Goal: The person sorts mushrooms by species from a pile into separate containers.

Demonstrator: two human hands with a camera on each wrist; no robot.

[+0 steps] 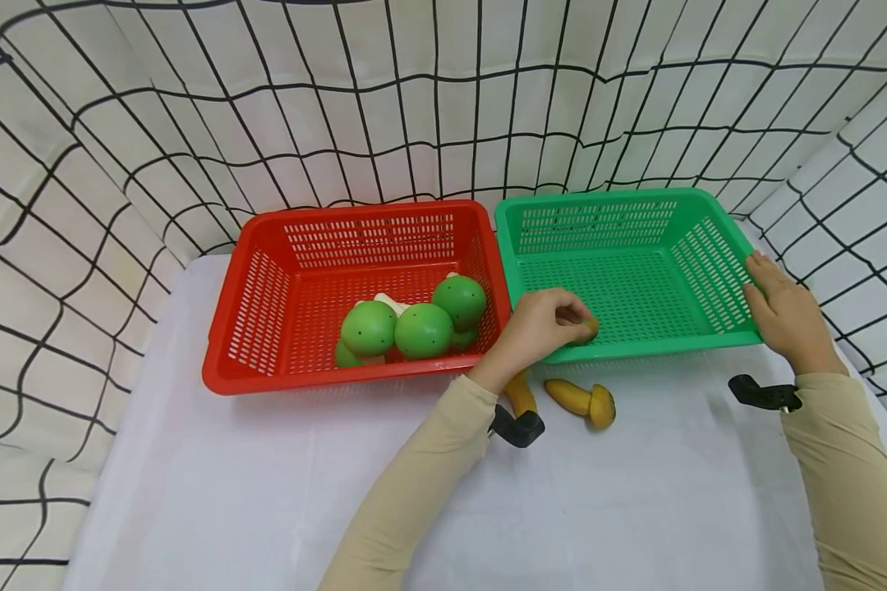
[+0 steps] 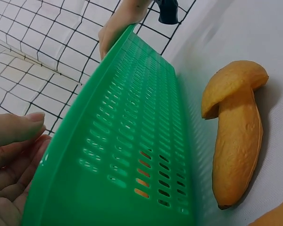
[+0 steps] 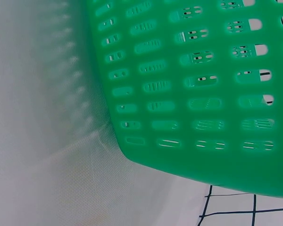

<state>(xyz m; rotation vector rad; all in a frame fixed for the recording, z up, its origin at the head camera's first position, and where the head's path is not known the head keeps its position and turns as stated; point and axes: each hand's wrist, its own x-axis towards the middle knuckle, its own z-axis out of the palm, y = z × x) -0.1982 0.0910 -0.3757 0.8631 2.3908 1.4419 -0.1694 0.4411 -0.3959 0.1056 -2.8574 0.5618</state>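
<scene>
My left hand (image 1: 543, 324) reaches over the near left corner of the green basket (image 1: 710, 341). Its fingers are loosely curled, and the left wrist view shows nothing between thumb and fingers. Just beyond the fingertips lies a yellow-brown toy mushroom (image 1: 591, 330) inside the basket, partly hidden by the hand; orange shows through the side slots. My right hand (image 1: 787, 316) rests on the basket's right rim with extended fingers; it is out of the right wrist view. On the cloth in front lies another yellow mushroom (image 1: 584, 402). A further yellow piece (image 1: 520, 394) is partly covered by my left wrist.
A red basket (image 1: 218, 361) stands against the green one's left side, holding several green round-capped pieces (image 1: 423, 331) with pale stems. White cloth (image 1: 266, 492) covers the table. Black netting (image 1: 436, 115) over white fabric surrounds the back and sides.
</scene>
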